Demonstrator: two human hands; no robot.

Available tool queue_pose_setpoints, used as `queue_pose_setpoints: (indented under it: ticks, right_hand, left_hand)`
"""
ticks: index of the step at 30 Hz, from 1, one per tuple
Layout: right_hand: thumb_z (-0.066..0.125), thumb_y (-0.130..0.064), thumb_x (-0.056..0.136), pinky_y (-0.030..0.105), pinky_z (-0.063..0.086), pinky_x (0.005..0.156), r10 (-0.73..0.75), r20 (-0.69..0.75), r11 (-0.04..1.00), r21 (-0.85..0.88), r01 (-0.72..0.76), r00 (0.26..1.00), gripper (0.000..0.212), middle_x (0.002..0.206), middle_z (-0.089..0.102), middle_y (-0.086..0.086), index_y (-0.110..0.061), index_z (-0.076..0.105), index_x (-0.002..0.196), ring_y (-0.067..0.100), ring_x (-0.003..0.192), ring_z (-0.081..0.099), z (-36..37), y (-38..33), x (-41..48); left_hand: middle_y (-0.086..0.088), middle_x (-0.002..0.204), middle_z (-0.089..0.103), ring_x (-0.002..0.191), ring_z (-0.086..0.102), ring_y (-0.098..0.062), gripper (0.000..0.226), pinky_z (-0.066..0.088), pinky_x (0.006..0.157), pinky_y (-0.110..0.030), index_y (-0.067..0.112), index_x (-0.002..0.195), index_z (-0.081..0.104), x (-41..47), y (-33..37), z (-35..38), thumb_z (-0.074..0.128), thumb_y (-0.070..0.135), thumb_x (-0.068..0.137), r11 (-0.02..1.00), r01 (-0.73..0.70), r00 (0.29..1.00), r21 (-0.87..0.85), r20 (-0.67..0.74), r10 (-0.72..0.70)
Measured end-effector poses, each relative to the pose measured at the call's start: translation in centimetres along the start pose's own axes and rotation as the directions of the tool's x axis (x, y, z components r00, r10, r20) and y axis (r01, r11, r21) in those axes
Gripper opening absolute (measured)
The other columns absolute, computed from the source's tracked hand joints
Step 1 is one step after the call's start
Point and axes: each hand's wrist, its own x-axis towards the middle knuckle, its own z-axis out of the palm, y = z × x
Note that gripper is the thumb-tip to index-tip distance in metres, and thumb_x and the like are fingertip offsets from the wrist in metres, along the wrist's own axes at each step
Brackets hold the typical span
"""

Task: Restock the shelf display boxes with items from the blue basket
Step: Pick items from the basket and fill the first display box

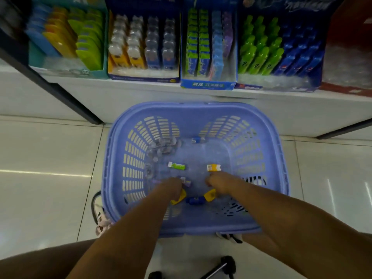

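- Blue basket (pixel 197 109): on the floor below the shelf; holds green packet (pixel 177 166), orange packet (pixel 213 167).
- Left hand (pixel 171 187), right hand (pixel 219 182): inside the basket, fingers curled under; grip cannot be told.
- Display boxes (pixel 208 85): on the shelf.

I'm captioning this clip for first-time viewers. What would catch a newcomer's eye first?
The blue basket on the floor fills the middle of the view, with the left hand and right hand reaching down among loose small packets, a green packet and an orange packet among them. Behind it, display boxes packed with bright yellow, green and blue items line the white shelf.
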Motion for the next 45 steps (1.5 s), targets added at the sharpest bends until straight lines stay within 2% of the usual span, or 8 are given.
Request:
queue_pose_setpoints:
  ticks: [9, 13, 17, 22, 28, 33, 37, 45]
  right_hand:
    - [0.062, -0.017, 0.087, 0.037, 0.047, 0.077, 0.086, -0.047, 0.981, 0.180, -0.077, 0.995, 0.015, 0.100, 0.056, 0.013, -0.010, 0.055, 0.098, 0.027, 0.089, 0.057, 0.1, 0.0, 1.0]
    - [0.069, -0.024, 0.084, 0.037, 0.045, 0.072, 0.089, -0.164, 0.906, 0.423, -0.011, 0.982, 0.047, 0.107, 0.059, 0.018, -0.007, 0.046, 0.121, 0.029, 0.091, 0.059, -2.0, 1.6, 0.1]
    - [0.054, -0.021, 0.096, 0.028, 0.044, 0.058, 0.001, -0.237, 0.438, 0.874, 0.213, 0.972, 0.046, 0.083, 0.057, 0.014, -0.037, 0.040, 0.136, 0.015, 0.061, 0.052, -4.8, 1.7, -2.8]
    - [0.047, -0.013, 0.097, 0.021, 0.038, 0.046, -0.031, -0.379, -0.242, 0.900, 0.361, 0.925, 0.028, 0.098, 0.071, 0.015, -0.026, 0.048, 0.122, 0.010, 0.051, 0.047, -6.8, 0.5, -6.3]
    - [0.043, -0.003, 0.096, 0.019, 0.038, 0.045, 0.128, -0.484, -0.407, 0.770, 0.491, 0.866, 0.017, 0.095, 0.067, 0.019, -0.018, 0.047, 0.103, 0.011, 0.048, 0.046, -7.1, -0.1, -9.6]
    - [0.039, 0.002, 0.086, 0.021, 0.032, 0.047, 0.157, -0.529, -0.486, 0.694, 0.532, 0.834, 0.032, 0.100, 0.066, 0.019, -0.020, 0.052, 0.104, 0.015, 0.059, 0.048, -7.3, -0.6, -11.8]
    - [0.047, -0.016, 0.088, 0.020, 0.028, 0.048, 0.150, -0.557, -0.309, 0.758, 0.574, 0.817, 0.026, 0.093, 0.072, 0.010, -0.018, 0.060, 0.109, 0.012, 0.061, 0.048, -9.5, -2.2, -12.6]
    - [0.061, -0.020, 0.090, 0.011, 0.041, 0.060, 0.181, -0.810, 0.379, 0.581, 0.720, 0.558, 0.018, 0.096, 0.070, -0.001, -0.024, 0.065, 0.107, 0.002, 0.076, 0.059, -18.5, -9.2, -13.0]
  left_hand:
    - [-0.017, 0.129, 0.058, 0.119, 0.056, -0.032, 0.043, 0.045, 0.095, -0.040, 0.003, 0.134, 0.045, 1.9, 2.0, 0.7, 0.052, 0.009, 0.092, 0.971, -0.034, 0.987, 0.236, -0.145, 0.070]
    - [-0.017, 0.128, 0.059, 0.118, 0.057, -0.033, 0.037, 0.045, 0.096, -0.041, 0.001, 0.131, 0.046, 2.5, 2.9, 1.2, 0.045, 0.002, 0.094, 0.963, 0.038, 0.984, 0.266, -0.177, 0.010]
    - [-0.020, 0.133, 0.053, 0.122, 0.053, -0.034, 0.048, 0.045, 0.097, -0.042, -0.003, 0.140, 0.029, 2.7, 3.3, 1.7, 0.043, 0.001, 0.095, 0.986, 0.113, 0.983, 0.121, -0.155, -0.093]
    - [-0.023, 0.137, 0.047, 0.125, 0.049, -0.034, 0.058, 0.045, 0.097, -0.040, -0.006, 0.144, 0.021, 1.8, 3.3, 1.7, 0.047, 0.001, 0.092, 0.987, 0.162, 0.968, -0.022, -0.191, -0.163]
    - [-0.018, 0.138, 0.049, 0.129, 0.046, -0.031, 0.038, 0.035, 0.105, -0.031, -0.003, 0.135, 0.044, 1.0, 2.1, 0.2, 0.036, 0.008, 0.099, 0.816, 0.169, 0.916, -0.553, -0.217, -0.337]
    - [-0.012, 0.081, 0.064, 0.080, 0.064, -0.022, 0.015, 0.051, 0.074, -0.029, 0.006, 0.079, 0.064, -0.8, 1.1, -3.2, 0.064, 0.019, 0.085, 0.562, 0.044, 0.956, -0.826, -0.128, -0.263]
    - [0.000, 0.052, 0.060, 0.049, 0.052, -0.009, 0.029, 0.049, 0.053, -0.020, 0.011, 0.067, 0.055, -3.5, 0.9, -6.9, 0.051, 0.020, 0.094, -0.029, -0.049, 0.998, -0.998, -0.050, 0.025]
    - [-0.007, 0.069, 0.060, 0.054, 0.061, -0.014, 0.031, 0.054, 0.052, -0.024, 0.007, 0.074, 0.057, -12.9, -3.3, -14.4, 0.039, 0.022, 0.096, -0.304, -0.420, 0.907, -0.855, -0.406, -0.113]
